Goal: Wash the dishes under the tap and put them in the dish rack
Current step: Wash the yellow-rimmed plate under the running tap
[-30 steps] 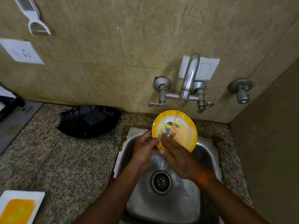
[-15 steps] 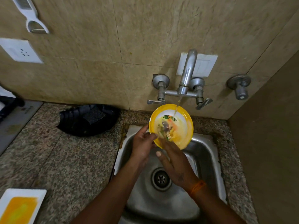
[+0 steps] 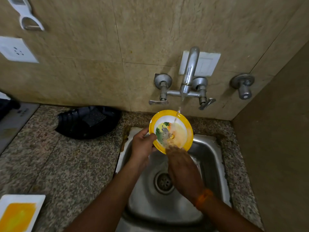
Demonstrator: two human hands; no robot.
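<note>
A round yellow-rimmed plate [image 3: 182, 133] with a coloured picture in its white middle is held tilted over the steel sink [image 3: 210, 148]. Water runs from the wall tap [image 3: 189, 71] onto its face. My left hand [image 3: 143, 144] grips the plate's left rim, thumb on the front. My right hand [image 3: 182, 163] reaches up from below with straight fingers that touch the plate's lower face in the stream. The plate's back is hidden.
A black dish rack [image 3: 83, 124] lies on the granite counter [image 3: 66, 164] left of the sink, against the wall. A white square plate [image 3: 20, 213] with a yellow middle sits at the counter's bottom left. A side wall closes off the right.
The plate has turned a little in my left hand, and my right hand's fingers have slid across its lower face under the water. The view has shifted slightly.
</note>
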